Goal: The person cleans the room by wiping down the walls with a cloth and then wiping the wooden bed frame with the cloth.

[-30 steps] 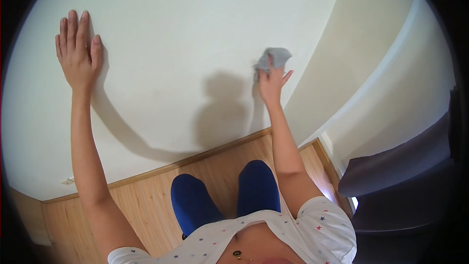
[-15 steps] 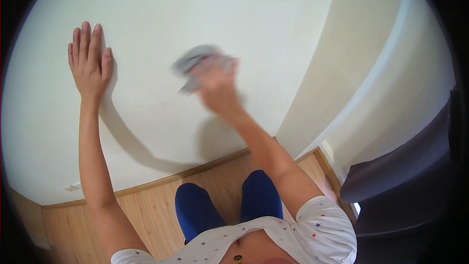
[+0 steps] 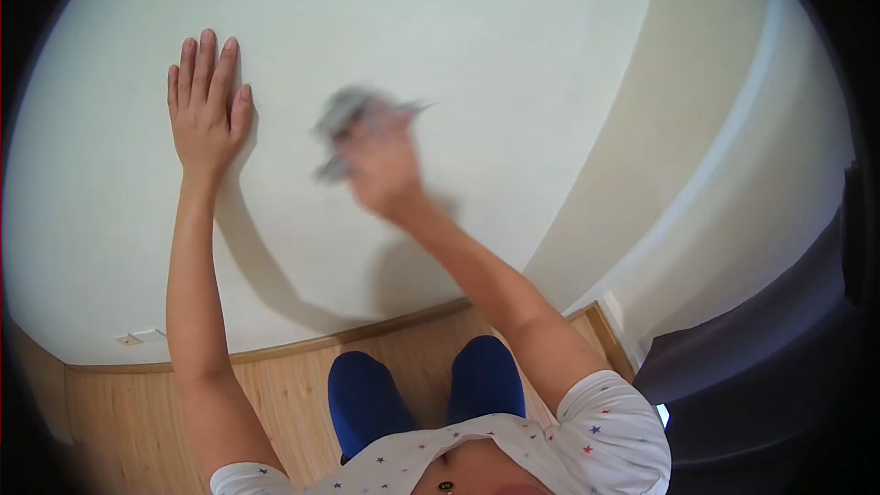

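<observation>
Now the right hand (image 3: 383, 163) holds a grey cloth (image 3: 343, 112) near the wall (image 3: 513, 64).

A blurred right hand (image 3: 383, 163) holds a gray cloth (image 3: 345, 110) at a white wall (image 3: 513, 82) as the left hand (image 3: 207, 128) rests flat against it.

One close, wide head-worn view, forward and down onto white wall (image 3: 513, 55) and wooden floor (image 3: 280, 399).

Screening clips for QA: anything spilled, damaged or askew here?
Nothing stands out: the wall and floor show no visible spill or damage. The dark patch low on the wall looks like a shadow; the grey cloth is too blurred to judge.
</observation>
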Available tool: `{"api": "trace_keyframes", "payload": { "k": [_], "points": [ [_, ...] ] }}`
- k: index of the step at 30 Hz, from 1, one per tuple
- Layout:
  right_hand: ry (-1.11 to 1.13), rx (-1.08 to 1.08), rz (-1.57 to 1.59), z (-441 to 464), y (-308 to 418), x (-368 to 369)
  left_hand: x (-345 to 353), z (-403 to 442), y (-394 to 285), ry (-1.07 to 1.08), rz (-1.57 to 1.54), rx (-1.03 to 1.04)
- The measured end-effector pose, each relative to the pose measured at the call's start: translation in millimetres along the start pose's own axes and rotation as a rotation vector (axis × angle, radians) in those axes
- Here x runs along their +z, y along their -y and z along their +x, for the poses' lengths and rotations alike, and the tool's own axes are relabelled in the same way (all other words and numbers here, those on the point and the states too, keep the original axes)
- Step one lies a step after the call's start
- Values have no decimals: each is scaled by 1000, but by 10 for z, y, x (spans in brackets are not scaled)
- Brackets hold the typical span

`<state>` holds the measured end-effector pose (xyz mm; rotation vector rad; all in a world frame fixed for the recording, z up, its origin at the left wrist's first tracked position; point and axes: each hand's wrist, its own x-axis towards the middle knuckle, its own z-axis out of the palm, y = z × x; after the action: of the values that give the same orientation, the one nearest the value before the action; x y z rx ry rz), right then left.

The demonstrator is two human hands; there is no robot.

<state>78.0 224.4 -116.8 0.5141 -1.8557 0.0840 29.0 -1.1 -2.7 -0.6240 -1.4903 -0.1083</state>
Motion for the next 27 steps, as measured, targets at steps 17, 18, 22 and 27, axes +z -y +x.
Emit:
{"api": "trace_keyframes", "payload": {
  "k": [17,18,22,27],
  "points": [
    [24,-87,-38,588,-277,-293,-27,-43,99,-25,7,-39],
    [225,-241,-60,374,-111,-116,-18,-44,91,-26,1,-43],
    [421,-667,257,17,25,-42,8,-57,95,-25,-17,-19],
    [112,-481,-120,1158,-606,-711,-3,-56,63,-37,-28,-17]
  ]
}}
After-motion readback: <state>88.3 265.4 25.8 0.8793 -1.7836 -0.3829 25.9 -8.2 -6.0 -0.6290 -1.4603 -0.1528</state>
